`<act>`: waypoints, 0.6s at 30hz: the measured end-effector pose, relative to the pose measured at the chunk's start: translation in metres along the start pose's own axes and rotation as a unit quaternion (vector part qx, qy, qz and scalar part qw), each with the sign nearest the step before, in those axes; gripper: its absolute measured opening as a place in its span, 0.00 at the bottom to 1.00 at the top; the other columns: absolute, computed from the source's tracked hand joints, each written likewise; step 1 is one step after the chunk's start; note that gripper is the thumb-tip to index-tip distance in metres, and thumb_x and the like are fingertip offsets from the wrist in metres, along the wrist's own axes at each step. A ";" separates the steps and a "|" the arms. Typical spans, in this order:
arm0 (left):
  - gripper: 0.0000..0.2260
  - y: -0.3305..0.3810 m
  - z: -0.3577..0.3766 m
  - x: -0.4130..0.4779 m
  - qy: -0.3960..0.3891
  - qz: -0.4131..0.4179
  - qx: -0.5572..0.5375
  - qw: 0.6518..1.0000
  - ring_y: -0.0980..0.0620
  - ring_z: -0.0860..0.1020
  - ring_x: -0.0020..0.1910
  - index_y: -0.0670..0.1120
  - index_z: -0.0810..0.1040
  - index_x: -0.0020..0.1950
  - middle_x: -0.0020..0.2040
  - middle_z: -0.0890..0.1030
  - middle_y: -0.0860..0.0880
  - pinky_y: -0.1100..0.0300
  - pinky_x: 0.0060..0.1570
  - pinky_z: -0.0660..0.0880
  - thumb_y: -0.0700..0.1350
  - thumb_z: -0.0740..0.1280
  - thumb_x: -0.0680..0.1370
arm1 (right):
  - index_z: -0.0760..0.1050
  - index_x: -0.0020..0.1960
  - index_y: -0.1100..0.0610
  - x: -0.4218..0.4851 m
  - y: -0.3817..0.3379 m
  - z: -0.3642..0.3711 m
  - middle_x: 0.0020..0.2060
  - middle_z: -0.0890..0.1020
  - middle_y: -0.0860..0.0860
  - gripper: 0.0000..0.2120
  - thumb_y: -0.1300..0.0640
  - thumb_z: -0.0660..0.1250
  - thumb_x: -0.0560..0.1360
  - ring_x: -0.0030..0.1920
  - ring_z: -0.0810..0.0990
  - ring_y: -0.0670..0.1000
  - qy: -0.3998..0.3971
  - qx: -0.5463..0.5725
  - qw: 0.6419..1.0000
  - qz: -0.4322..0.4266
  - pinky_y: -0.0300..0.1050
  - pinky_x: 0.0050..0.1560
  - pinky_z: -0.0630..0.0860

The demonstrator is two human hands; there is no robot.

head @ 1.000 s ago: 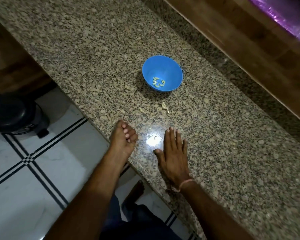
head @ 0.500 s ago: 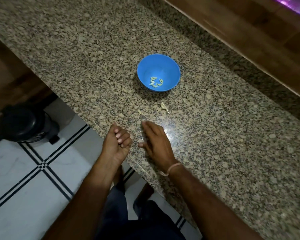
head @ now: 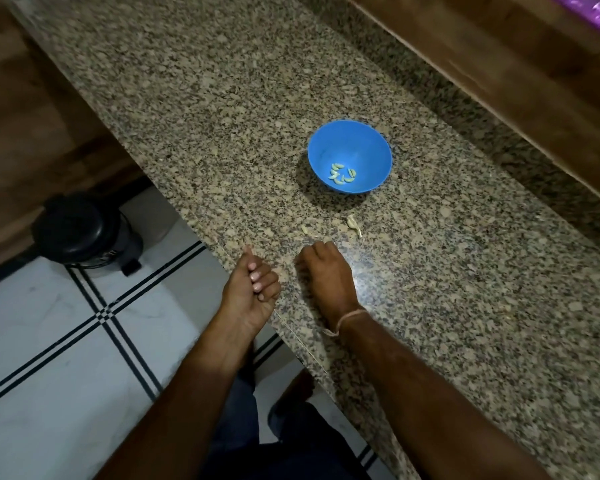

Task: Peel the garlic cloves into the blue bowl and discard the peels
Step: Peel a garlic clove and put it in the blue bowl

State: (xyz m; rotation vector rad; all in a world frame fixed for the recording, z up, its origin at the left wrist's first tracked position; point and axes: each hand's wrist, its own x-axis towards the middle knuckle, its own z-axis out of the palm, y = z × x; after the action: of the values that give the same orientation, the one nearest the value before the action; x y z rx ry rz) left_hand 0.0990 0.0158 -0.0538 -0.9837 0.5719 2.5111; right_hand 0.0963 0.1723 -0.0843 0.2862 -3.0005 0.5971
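Observation:
The blue bowl (head: 373, 155) stands on the granite counter (head: 222, 126) with several peeled garlic cloves (head: 342, 174) in its bottom. Two scraps of garlic peel (head: 354, 225) lie on the counter just in front of the bowl, the smaller scrap (head: 305, 229) to the left. My right hand (head: 326, 271) rests knuckles-up on the counter right behind the smaller scrap, fingers curled under; what lies beneath them is hidden. My left hand (head: 253, 289) is held at the counter's front edge, palm up, fingers curled in and thumb raised; nothing shows inside it.
A black pedal bin (head: 84, 230) stands on the tiled floor to the left, below the counter. A wooden ledge (head: 499, 71) runs along the back of the counter. My legs are under the front edge.
My right hand went from flat on the counter to curled, moving left and forward toward the peel scraps. My left hand stays cupped at the counter edge.

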 end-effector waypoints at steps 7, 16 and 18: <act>0.23 0.012 -0.013 -0.014 0.007 0.001 -0.011 1.000 0.59 0.59 0.17 0.49 0.66 0.31 0.22 0.62 0.54 0.66 0.15 0.53 0.53 0.57 0.86 | 0.73 0.45 0.57 -0.014 -0.033 -0.014 0.42 0.77 0.49 0.09 0.70 0.62 0.76 0.43 0.72 0.46 -0.095 0.107 0.983 0.115 0.38 0.36 0.62; 0.28 0.103 -0.038 -0.029 -0.012 0.013 -0.018 1.000 0.58 0.60 0.16 0.49 0.69 0.26 0.21 0.63 0.54 0.65 0.20 0.49 0.53 0.55 0.86 | 0.74 0.38 0.54 0.045 -0.134 0.002 0.30 0.73 0.46 0.16 0.62 0.64 0.84 0.32 0.69 0.45 -0.068 0.484 0.824 0.286 0.42 0.36 0.66; 0.29 0.141 -0.054 -0.034 -0.012 0.026 -0.028 0.999 0.58 0.60 0.16 0.49 0.70 0.26 0.21 0.63 0.54 0.66 0.20 0.48 0.53 0.55 0.87 | 0.76 0.41 0.57 0.062 -0.177 0.014 0.32 0.73 0.53 0.14 0.63 0.62 0.85 0.34 0.69 0.50 -0.094 0.510 0.812 0.267 0.43 0.37 0.67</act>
State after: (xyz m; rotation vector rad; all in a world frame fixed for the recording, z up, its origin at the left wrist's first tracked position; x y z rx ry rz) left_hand 0.0836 -0.1368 -0.0336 -0.9698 0.5287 2.5945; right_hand 0.0694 -0.0043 -0.0243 -0.5262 -2.5367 2.3068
